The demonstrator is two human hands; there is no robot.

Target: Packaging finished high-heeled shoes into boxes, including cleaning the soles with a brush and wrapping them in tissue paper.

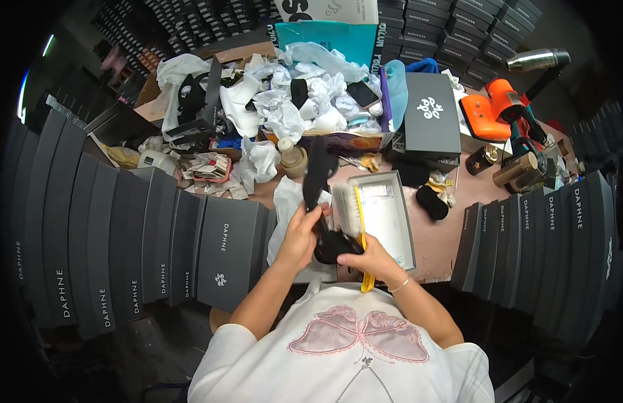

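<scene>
My left hand [299, 236] is closed around a black shoe [318, 176], held upright in front of my chest. The shoe's upper end is slightly blurred. My right hand [380, 262] grips a yellow-handled brush [352, 209] whose pale bristles face the shoe. Its thumb lies against the lower part of the black shoe, and some of its fingers are hidden. Just beyond the right hand lies an open shallow box part [392, 221] with a pale inside, a small label in it. White tissue paper [284, 208] spreads beside the left hand.
Dark shoe boxes [231, 252] stand in rows at left and right [550, 235]. A carton of crumpled tissue [311, 101] sits at the back, a phone [363, 94] on it. A closed grey box [432, 114], an orange device [493, 107], jars and a bottle [293, 158] surround the workspace.
</scene>
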